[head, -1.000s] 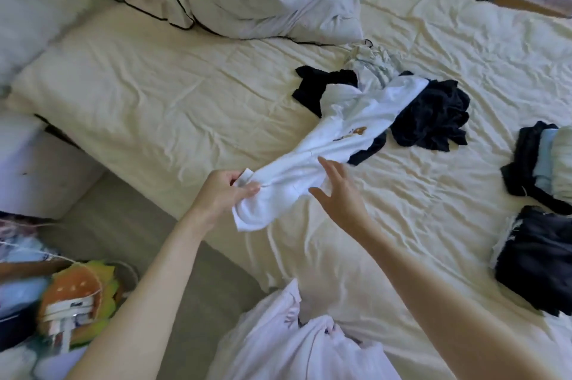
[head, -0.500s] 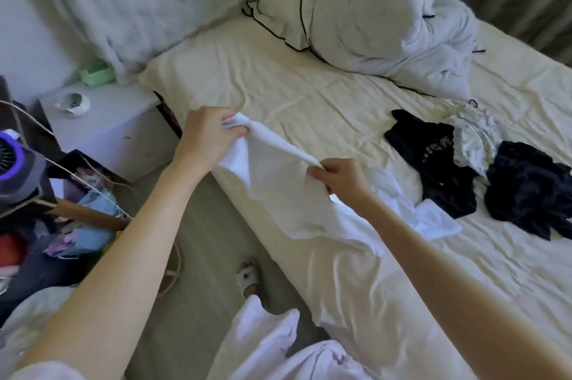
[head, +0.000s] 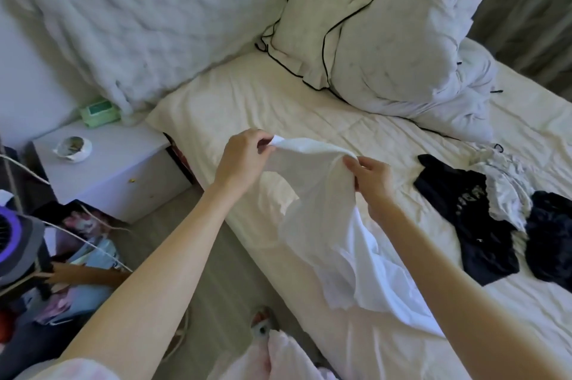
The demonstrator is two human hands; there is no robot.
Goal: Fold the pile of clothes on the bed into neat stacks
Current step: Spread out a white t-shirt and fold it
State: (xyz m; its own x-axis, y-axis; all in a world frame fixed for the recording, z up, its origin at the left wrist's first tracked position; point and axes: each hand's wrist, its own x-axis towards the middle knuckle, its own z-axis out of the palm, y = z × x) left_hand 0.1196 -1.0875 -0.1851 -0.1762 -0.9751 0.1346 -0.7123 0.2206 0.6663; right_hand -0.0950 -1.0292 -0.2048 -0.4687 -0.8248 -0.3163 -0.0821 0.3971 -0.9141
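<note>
Fingers [head: 263, 144] of the left hand [head: 243, 160] curl around one top corner of a white garment [head: 328, 218], thumb and fingertips pinching the cloth. Right hand [head: 373, 181] pinches the same top edge a little further along, its fingers bent around a gathered fold. Both hands hold the garment up above the near edge of the bed [head: 247, 107], and the cloth hangs down between them, its lower part draping onto the sheet toward the person.

On the bed to the right lies a small heap of unfolded clothes: a black shirt [head: 473, 225] with pale lettering, a crumpled light grey piece [head: 504, 191] partly on top of it, and another dark item [head: 551, 240] just beside them at the frame edge. A rumpled white duvet [head: 402, 39] with black piping sits at the head of the bed.

Left of the bed stands a white nightstand [head: 123, 169] bearing a small bowl [head: 73, 149] and a green packet [head: 99, 112].
</note>
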